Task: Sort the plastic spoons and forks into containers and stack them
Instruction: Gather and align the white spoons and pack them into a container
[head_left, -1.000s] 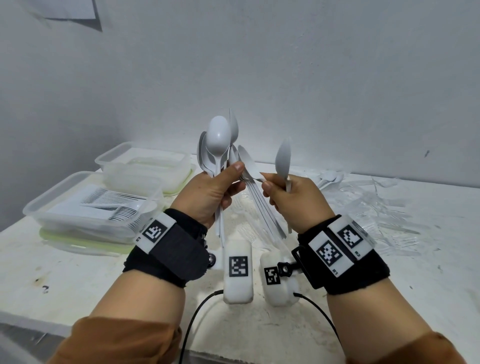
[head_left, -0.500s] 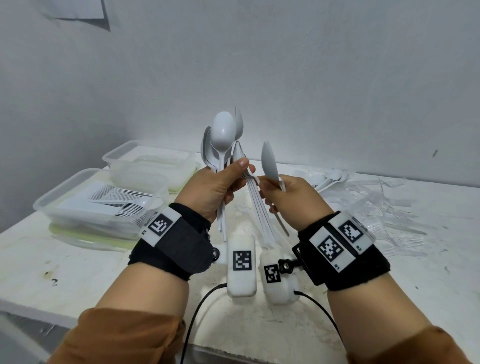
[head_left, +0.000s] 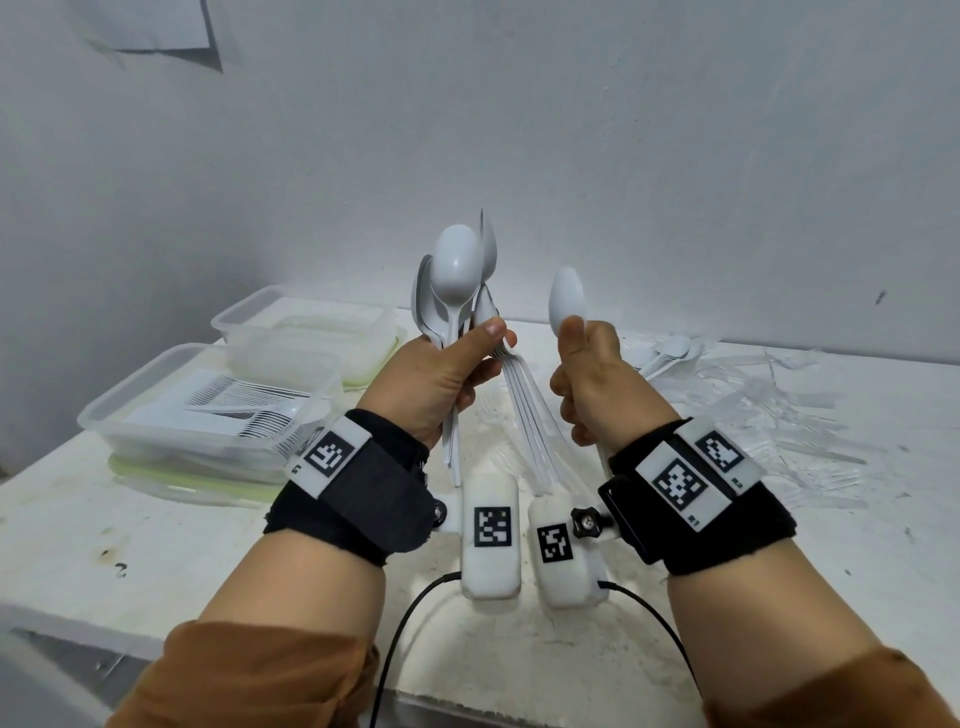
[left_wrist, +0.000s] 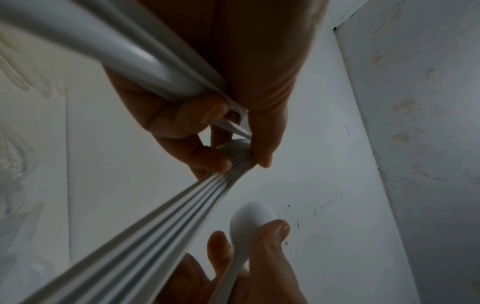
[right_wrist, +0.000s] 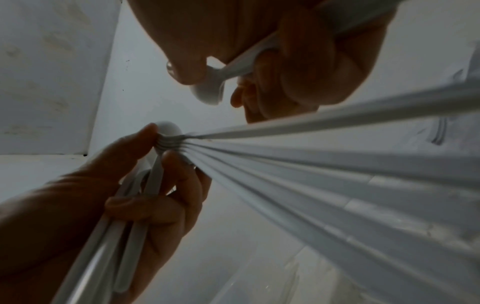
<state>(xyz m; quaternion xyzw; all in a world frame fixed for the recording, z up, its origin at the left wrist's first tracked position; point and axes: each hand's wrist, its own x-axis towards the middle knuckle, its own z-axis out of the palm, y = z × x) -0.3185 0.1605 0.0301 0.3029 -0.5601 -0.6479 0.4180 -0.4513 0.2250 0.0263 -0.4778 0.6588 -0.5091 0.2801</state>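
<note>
Spoons (head_left: 457, 280) stood bowls-up in the left hand (head_left: 441, 379), thumb and curled fingers clamping the bunch where the bowls narrow, so that the handles fanned down toward the worktop (head_left: 156, 545). Held upright like that, the bunch looked set up to be squared and nested, probably so it would lie flat in a container. The right hand (head_left: 592, 384) was clenched round one spoon (head_left: 567, 301), thumb pressed against the base of its bowl; the left wrist view showed the handle running down through the curled fingers. It was held just beside the bunch and apart from it, probably to be turned the same way and added.

On the left of the worktop a clear container (head_left: 171, 415) already held stacked forks (head_left: 249, 410), and a second container (head_left: 306, 327) sat behind it. To the right lay a loose heap of clear cutlery (head_left: 779, 415) and a few white spoons (head_left: 670, 351), so much sorting seemed left.
</note>
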